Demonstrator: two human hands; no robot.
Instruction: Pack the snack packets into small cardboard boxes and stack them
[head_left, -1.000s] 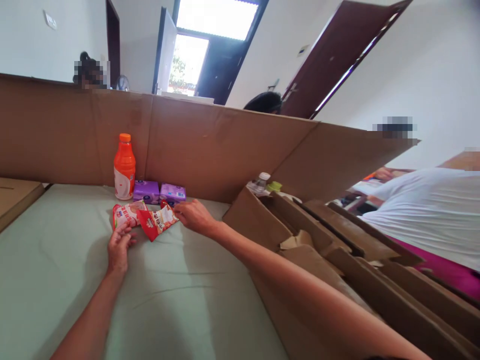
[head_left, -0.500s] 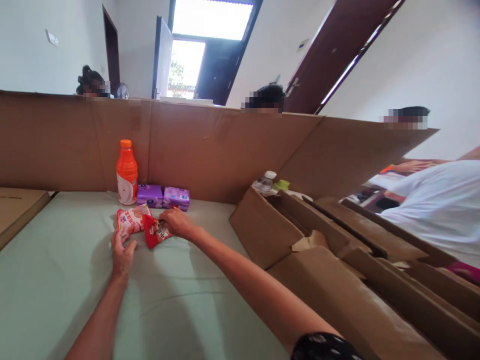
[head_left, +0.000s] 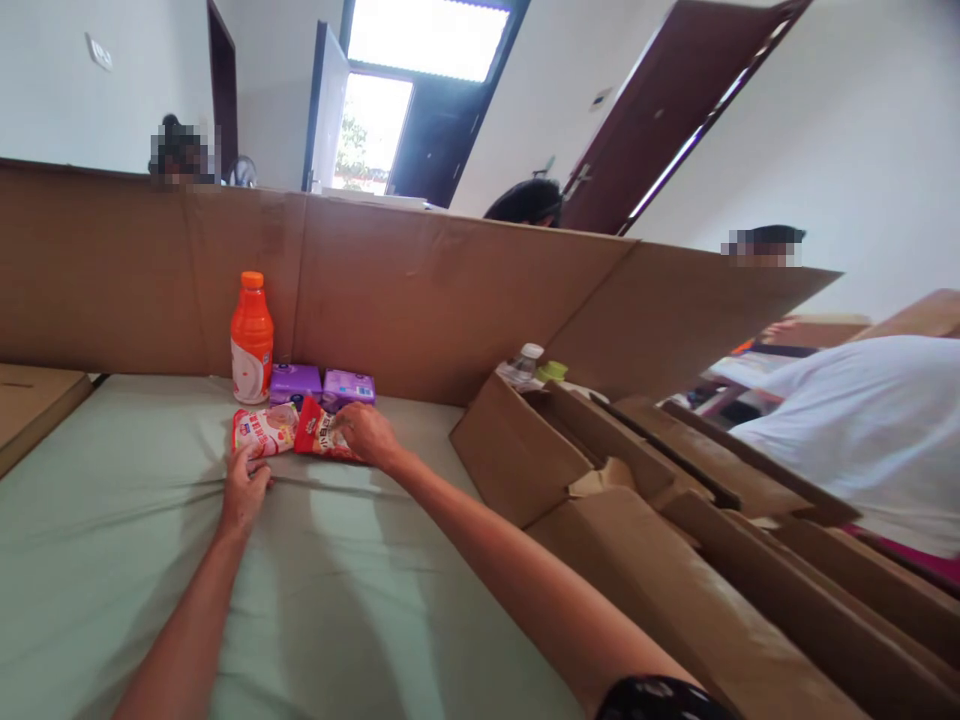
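Observation:
My right hand [head_left: 367,432] is closed on the right part of a red snack bag [head_left: 318,432], which rests on the green cloth. Partly covered by those fingers is the print on the bag's front. My left hand [head_left: 247,487] lies with fingers apart at the lower edge of a pink-and-white snack bag [head_left: 264,428], touching it. The two bags sit side by side, their edges meeting. Just behind them stand an orange bottle [head_left: 252,338], upright, and two purple tissue packs, a left one [head_left: 295,384] and a right one [head_left: 349,388].
A cardboard wall [head_left: 420,300] runs along the back of the green cloth [head_left: 337,600]. Open cardboard boxes [head_left: 525,450] stand at the right, with a clear bottle [head_left: 527,360] behind them. A flat carton [head_left: 37,410] lies at left. Several people are beyond the wall.
The red snack bag has turned and moved slightly right and back, now lying alongside the pink-and-white bag. My right hand moved with it; my left hand stays by the pink-and-white bag.

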